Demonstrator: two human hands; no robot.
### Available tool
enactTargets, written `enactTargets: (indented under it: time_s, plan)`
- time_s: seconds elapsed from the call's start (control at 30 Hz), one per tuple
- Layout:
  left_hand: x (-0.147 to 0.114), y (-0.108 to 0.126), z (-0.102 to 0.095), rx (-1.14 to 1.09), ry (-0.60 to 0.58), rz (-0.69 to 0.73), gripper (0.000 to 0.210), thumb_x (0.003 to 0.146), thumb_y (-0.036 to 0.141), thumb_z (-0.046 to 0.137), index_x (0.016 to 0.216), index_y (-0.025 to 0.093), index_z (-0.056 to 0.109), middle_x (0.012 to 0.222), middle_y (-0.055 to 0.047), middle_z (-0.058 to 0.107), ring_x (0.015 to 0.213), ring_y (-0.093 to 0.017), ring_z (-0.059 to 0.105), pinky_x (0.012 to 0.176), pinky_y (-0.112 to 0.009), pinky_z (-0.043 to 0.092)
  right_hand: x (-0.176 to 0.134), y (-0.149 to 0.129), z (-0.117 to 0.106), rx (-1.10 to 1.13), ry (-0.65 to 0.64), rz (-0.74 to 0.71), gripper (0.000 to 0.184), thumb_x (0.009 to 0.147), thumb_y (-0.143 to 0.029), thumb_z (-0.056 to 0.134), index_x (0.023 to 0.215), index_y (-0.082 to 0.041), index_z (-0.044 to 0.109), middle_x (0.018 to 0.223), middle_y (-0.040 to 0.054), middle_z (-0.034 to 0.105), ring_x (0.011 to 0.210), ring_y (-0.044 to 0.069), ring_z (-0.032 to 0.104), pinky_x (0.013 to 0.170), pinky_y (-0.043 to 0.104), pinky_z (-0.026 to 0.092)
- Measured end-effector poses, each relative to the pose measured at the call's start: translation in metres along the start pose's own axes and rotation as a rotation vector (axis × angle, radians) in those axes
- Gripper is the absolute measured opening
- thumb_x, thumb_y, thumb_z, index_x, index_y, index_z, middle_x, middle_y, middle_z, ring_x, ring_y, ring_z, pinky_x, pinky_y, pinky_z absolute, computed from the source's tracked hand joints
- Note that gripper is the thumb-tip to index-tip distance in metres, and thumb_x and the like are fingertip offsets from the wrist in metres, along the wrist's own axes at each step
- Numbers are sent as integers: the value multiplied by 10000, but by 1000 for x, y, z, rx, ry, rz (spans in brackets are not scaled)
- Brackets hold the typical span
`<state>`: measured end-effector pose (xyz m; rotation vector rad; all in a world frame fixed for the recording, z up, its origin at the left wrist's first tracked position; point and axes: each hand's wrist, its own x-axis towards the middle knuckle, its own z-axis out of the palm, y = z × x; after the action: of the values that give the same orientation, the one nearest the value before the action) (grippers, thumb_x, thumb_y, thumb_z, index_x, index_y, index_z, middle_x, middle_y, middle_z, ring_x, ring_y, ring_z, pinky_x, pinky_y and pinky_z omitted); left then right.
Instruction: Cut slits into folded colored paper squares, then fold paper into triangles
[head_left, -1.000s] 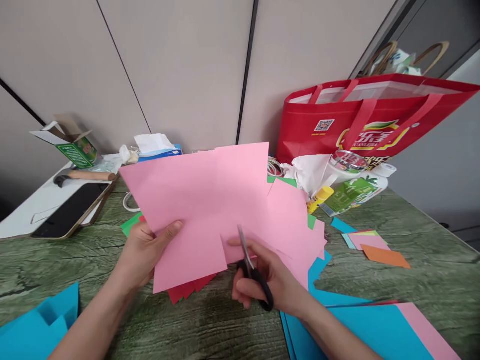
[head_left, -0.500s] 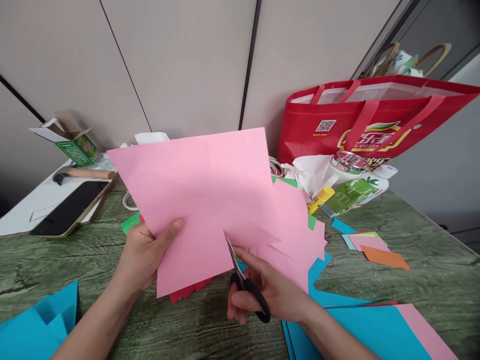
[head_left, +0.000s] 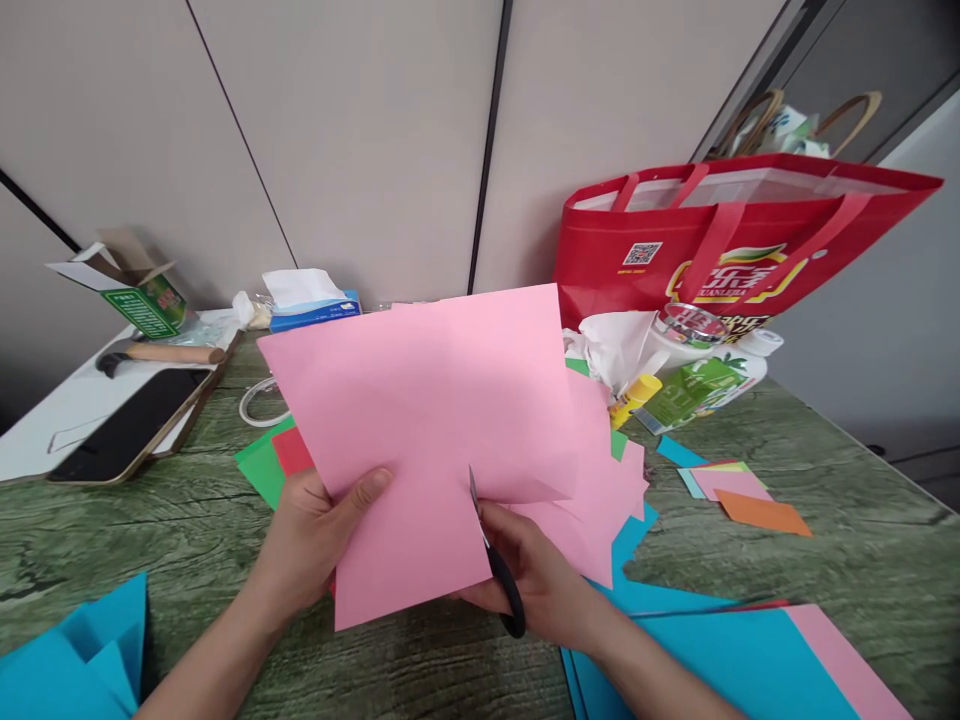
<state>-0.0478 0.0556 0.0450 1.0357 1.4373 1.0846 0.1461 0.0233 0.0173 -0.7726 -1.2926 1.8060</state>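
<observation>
A large pink sheet of paper (head_left: 427, 400) is held up in front of me, tilted, with a cut running up from its lower edge. My left hand (head_left: 319, 525) pinches the sheet at its lower left, thumb on the near face. With my right hand (head_left: 536, 575) I grip black-handled scissors (head_left: 504, 585), their blades at the cut and one tip showing on the near side. Paper right of the cut bends over my right fingers, hiding part of them. Behind the sheet lie more pink paper pieces (head_left: 600, 520), plus green paper (head_left: 262, 465) and red paper (head_left: 294, 452).
Blue sheets (head_left: 735, 650) lie at the front right, folded blue paper (head_left: 82, 655) at the front left. Small coloured slips (head_left: 761, 512), a glue stick (head_left: 636, 400) and a red bag (head_left: 622, 235) are on the right. A phone (head_left: 131, 425) and a tissue box (head_left: 315, 310) stand left.
The pink sheet and both hands have shifted slightly right and down in view. The scissors have turned more upright, and the paper right of the cut is bent differently.
</observation>
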Motion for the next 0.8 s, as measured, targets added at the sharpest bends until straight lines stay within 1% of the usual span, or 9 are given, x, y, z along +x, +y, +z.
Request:
enactTargets:
  time_s: [0.1,0.2,0.33,0.47,0.53,0.6,0.7,0.8]
  plan:
    - [1,-5,-1,42,-15,35,223,630,383,702,712,175,705,728,-22,703,571,-147,560,466,-226,466,0,2,-1,-3,6,-8,468,648,-264,742,1066,-191,546,939,28,628,886,182,581,801,307,456]
    - [1,-7,-2,50,-9,50,228,630,393,702,711,179,705,736,-17,701,584,-143,554,479,-223,466,-1,5,-1,5,9,-12,454,663,-224,733,1072,-195,538,954,30,631,908,180,579,797,296,452]
    - [0,-7,-3,60,-16,49,224,633,396,700,711,186,703,732,-9,695,582,-136,545,471,-210,457,-1,5,0,11,5,-19,395,687,-202,714,1043,-192,544,949,29,635,889,167,577,769,275,450]
    - [-1,-7,-4,75,-13,70,225,640,399,695,715,186,705,745,-10,695,601,-138,547,483,-209,459,-1,4,1,7,22,-37,427,663,-198,734,1050,-196,555,966,27,627,893,160,566,754,253,443]
    - [-1,-7,-4,76,-17,63,232,641,403,693,711,183,704,739,-11,693,598,-139,545,482,-212,459,0,4,2,9,30,-53,413,669,-202,730,1046,-200,560,979,24,620,891,151,559,753,242,440]
    - [-1,-7,-4,76,-20,48,237,639,407,693,707,180,703,729,-11,691,589,-138,541,477,-214,457,0,4,3,19,38,-66,401,668,-204,731,1034,-202,567,950,13,617,854,136,558,745,227,438]
    - [0,-6,-3,85,-18,33,243,638,412,692,700,177,700,709,-10,686,575,-136,536,467,-213,453,2,5,4,47,53,-76,391,633,-203,759,984,-199,587,835,-19,602,735,103,543,697,198,437]
    - [0,-4,-2,96,-14,42,248,635,417,693,694,177,699,704,-7,687,576,-135,538,462,-207,454,3,6,4,80,63,-80,355,611,-201,773,920,-194,598,705,-55,559,585,67,479,616,176,428]
